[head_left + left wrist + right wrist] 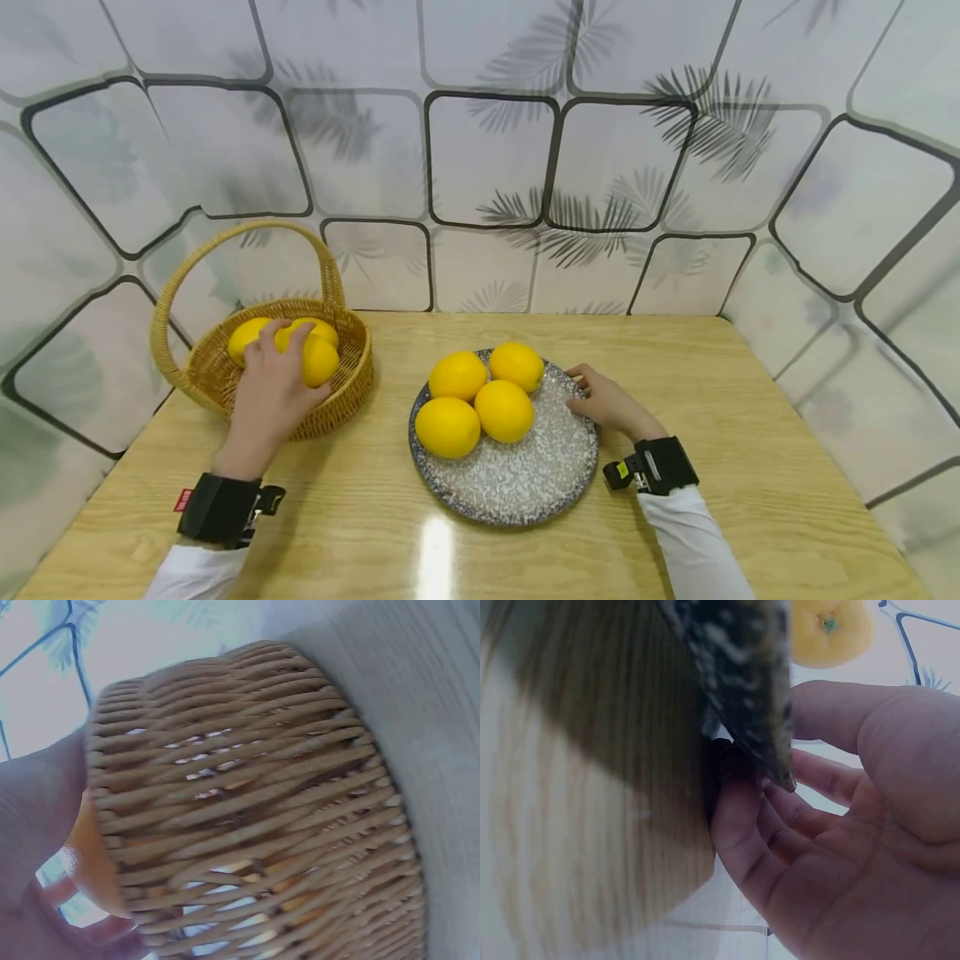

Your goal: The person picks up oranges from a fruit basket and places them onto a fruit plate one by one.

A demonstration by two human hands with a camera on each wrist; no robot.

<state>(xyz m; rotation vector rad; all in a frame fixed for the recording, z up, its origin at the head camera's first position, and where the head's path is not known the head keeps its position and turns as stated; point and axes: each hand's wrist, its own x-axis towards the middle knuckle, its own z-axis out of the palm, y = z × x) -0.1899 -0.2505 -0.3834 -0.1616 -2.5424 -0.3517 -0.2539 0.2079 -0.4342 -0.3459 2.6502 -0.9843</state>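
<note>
Nearest us: white sleeves and a black wrist camera on each arm, over the wood table. A glare streak sits on the wood just short of the plate. Plate is speckled grey, dark-rimmed, mid-table, well in from the left and right edges.

We've got four lemons on it, bunched at its left and far side; the near right part is bare.

Right hand: pinching the plate's right rim, thumb on the upper side, fingers curled under, per the right wrist view.

Left hand: reaching over the basket's near side, thumb and fingers grasping one lemon. We can't tell if that lemon touches the basket floor. Basket is woven, at the table's far left corner, tall handle up. We count two more lemons in it, beyond the hand, partly hidden.

Behind the far edge: pale wall, dark-lined panels, grey leaf prints.
</note>
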